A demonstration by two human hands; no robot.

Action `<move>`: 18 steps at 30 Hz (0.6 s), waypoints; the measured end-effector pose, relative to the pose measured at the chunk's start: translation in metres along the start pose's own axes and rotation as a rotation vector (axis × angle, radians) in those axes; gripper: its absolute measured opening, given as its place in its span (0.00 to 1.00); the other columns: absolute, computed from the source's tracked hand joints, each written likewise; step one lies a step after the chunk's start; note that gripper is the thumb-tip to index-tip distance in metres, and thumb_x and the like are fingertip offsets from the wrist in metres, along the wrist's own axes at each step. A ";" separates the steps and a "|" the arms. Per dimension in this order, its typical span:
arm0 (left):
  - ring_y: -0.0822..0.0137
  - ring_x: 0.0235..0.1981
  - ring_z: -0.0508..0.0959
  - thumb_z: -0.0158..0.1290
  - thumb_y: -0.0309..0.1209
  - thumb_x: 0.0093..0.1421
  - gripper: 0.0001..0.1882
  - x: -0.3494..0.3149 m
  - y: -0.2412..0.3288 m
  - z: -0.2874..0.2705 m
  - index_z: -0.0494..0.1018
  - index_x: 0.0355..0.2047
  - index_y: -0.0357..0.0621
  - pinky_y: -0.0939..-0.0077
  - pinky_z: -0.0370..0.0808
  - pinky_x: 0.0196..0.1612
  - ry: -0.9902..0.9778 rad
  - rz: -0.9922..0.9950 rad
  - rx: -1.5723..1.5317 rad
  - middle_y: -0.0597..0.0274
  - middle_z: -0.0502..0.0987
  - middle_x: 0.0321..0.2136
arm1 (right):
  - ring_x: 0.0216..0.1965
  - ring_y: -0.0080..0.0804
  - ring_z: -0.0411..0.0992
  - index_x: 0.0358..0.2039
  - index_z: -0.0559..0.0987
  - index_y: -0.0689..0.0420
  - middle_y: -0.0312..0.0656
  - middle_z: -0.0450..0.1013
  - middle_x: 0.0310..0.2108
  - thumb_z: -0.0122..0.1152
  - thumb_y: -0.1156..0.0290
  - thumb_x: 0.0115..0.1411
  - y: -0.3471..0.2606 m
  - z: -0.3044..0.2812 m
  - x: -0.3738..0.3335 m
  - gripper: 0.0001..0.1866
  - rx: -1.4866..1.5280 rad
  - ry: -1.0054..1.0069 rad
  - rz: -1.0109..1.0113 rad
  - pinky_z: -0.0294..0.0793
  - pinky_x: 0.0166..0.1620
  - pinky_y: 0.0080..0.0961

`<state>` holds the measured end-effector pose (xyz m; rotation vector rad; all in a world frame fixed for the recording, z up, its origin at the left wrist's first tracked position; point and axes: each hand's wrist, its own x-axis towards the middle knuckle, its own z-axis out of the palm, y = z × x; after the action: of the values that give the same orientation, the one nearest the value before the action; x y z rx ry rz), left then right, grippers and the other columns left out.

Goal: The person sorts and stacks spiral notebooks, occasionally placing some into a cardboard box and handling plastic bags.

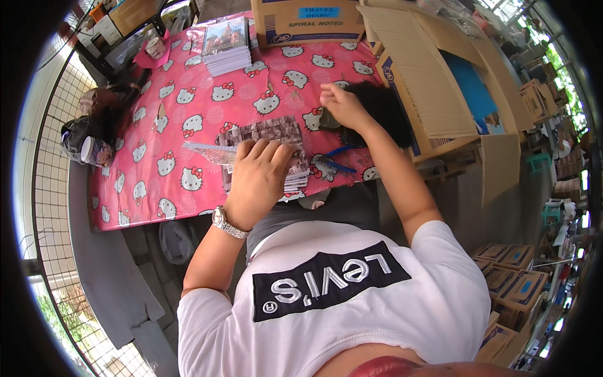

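Observation:
My left hand [260, 173], with a silver watch at the wrist, is closed over a notebook [210, 149] whose pale edge sticks out to the left. Beneath it lies a stack of notebooks [276, 131] with brownish photo covers, near the table's front edge. To the right, my raised right hand [344, 107] has its fingers curled together; whatever they pinch, if anything, is too small to tell. Beside and below that hand is a black bristly heap [380, 113]. Blue coil-like pieces [339, 166] lie between the heap and the stack.
A pink patterned cloth [141, 182] covers the table. Another notebook stack [226, 53] stands at the back, beside a cardboard box [308, 25]. An open carton [421, 69] borders the right side. Cups [97, 152] and a dark bag [75, 138] sit at the left edge.

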<state>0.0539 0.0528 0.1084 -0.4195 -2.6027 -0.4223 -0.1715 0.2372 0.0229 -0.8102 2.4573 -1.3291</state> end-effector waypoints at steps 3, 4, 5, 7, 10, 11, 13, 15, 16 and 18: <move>0.58 0.47 0.72 0.58 0.35 0.57 0.12 -0.011 -0.007 0.003 0.73 0.40 0.49 0.49 0.61 0.53 -0.025 -0.132 0.033 0.63 0.75 0.36 | 0.70 0.55 0.46 0.50 0.71 0.52 0.54 0.52 0.68 0.66 0.59 0.46 0.071 0.028 0.012 0.30 -0.726 -0.261 -0.049 0.40 0.67 0.63; 0.57 0.51 0.71 0.59 0.35 0.55 0.14 -0.010 -0.002 0.001 0.73 0.41 0.50 0.43 0.58 0.56 0.023 -0.191 0.124 0.63 0.74 0.39 | 0.69 0.55 0.48 0.49 0.72 0.51 0.54 0.55 0.67 0.67 0.61 0.45 0.085 0.030 0.007 0.29 -0.772 -0.246 -0.112 0.44 0.67 0.60; 0.55 0.56 0.66 0.61 0.38 0.53 0.16 -0.011 -0.004 0.002 0.73 0.41 0.52 0.32 0.50 0.57 0.041 -0.266 0.148 0.64 0.73 0.42 | 0.68 0.54 0.51 0.49 0.73 0.50 0.53 0.57 0.66 0.69 0.63 0.44 0.098 0.027 0.003 0.28 -0.819 -0.229 -0.173 0.49 0.67 0.58; 0.52 0.61 0.63 0.64 0.42 0.51 0.19 -0.023 -0.013 0.004 0.73 0.41 0.53 0.22 0.42 0.58 0.077 -0.353 0.164 0.65 0.72 0.45 | 0.66 0.51 0.55 0.47 0.75 0.52 0.53 0.59 0.64 0.70 0.64 0.44 0.085 0.020 0.006 0.27 -0.681 -0.218 -0.139 0.54 0.66 0.51; 0.53 0.57 0.66 0.63 0.48 0.49 0.20 -0.041 -0.026 0.013 0.74 0.35 0.52 0.17 0.38 0.57 0.195 -0.304 0.167 0.66 0.71 0.42 | 0.60 0.41 0.64 0.45 0.78 0.56 0.50 0.63 0.61 0.71 0.67 0.47 0.009 0.013 0.004 0.23 -0.211 -0.189 -0.230 0.64 0.61 0.38; 0.54 0.56 0.66 0.64 0.48 0.49 0.19 -0.039 -0.024 0.013 0.74 0.34 0.52 0.17 0.38 0.57 0.174 -0.302 0.146 0.66 0.71 0.41 | 0.57 0.39 0.66 0.45 0.77 0.57 0.47 0.65 0.59 0.71 0.68 0.47 -0.030 0.003 -0.005 0.23 0.160 -0.325 -0.257 0.65 0.60 0.36; 0.54 0.54 0.68 0.64 0.48 0.49 0.19 -0.029 -0.014 0.011 0.74 0.33 0.51 0.16 0.38 0.56 0.127 -0.279 0.090 0.66 0.72 0.39 | 0.53 0.34 0.68 0.46 0.77 0.59 0.43 0.68 0.54 0.70 0.68 0.47 -0.080 -0.012 -0.021 0.24 0.617 -0.606 -0.323 0.67 0.57 0.33; 0.56 0.51 0.69 0.64 0.48 0.48 0.19 -0.018 -0.013 0.010 0.74 0.32 0.51 0.17 0.38 0.57 0.124 -0.225 0.075 0.66 0.72 0.37 | 0.50 0.30 0.69 0.47 0.76 0.59 0.40 0.70 0.51 0.70 0.68 0.47 -0.100 -0.016 -0.032 0.25 0.790 -0.920 -0.428 0.69 0.54 0.30; 0.56 0.50 0.69 0.64 0.48 0.48 0.19 -0.016 -0.014 0.011 0.74 0.32 0.51 0.17 0.38 0.57 0.117 -0.202 0.074 0.67 0.72 0.36 | 0.53 0.33 0.67 0.47 0.75 0.60 0.46 0.67 0.55 0.72 0.64 0.44 -0.097 -0.020 -0.033 0.29 0.591 -0.939 -0.165 0.63 0.58 0.31; 0.58 0.49 0.70 0.64 0.49 0.48 0.19 -0.013 -0.017 0.009 0.75 0.31 0.51 0.16 0.38 0.57 0.096 -0.180 0.061 0.67 0.72 0.37 | 0.52 0.31 0.67 0.50 0.75 0.62 0.43 0.69 0.51 0.71 0.62 0.46 -0.089 -0.020 -0.028 0.31 0.494 -0.926 -0.200 0.63 0.57 0.28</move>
<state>0.0548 0.0377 0.0903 -0.1406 -2.5614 -0.4111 -0.1251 0.2283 0.1063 -1.1912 1.3049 -1.1584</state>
